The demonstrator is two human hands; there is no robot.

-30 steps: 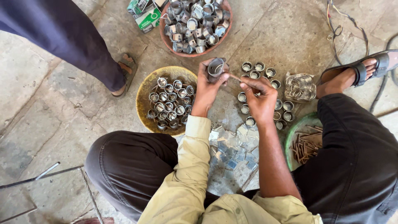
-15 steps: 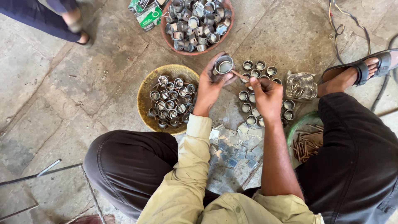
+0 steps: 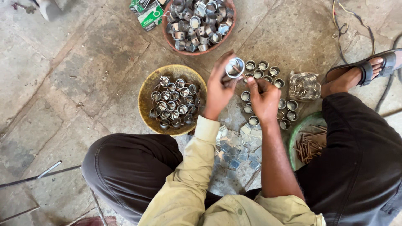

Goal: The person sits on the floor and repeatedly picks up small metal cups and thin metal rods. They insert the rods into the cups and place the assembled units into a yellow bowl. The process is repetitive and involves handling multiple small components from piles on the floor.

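our left hand [image 3: 218,90] has its fingers clamped on a small metal cup [image 3: 235,67] above the floor; right hand [image 3: 264,98] fingers pinch a thin stick [image 3: 242,74]. we'd steady the cup and work gently.

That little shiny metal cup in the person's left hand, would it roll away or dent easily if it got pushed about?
The small metal cup looks thin-walled and light, since the left hand pinches it with fingertips alone. It is round, so on its side it would probably roll; the like cups on the floor stand upright, open end up, and seem steady. Its shiny wall may be slippery and might dent.
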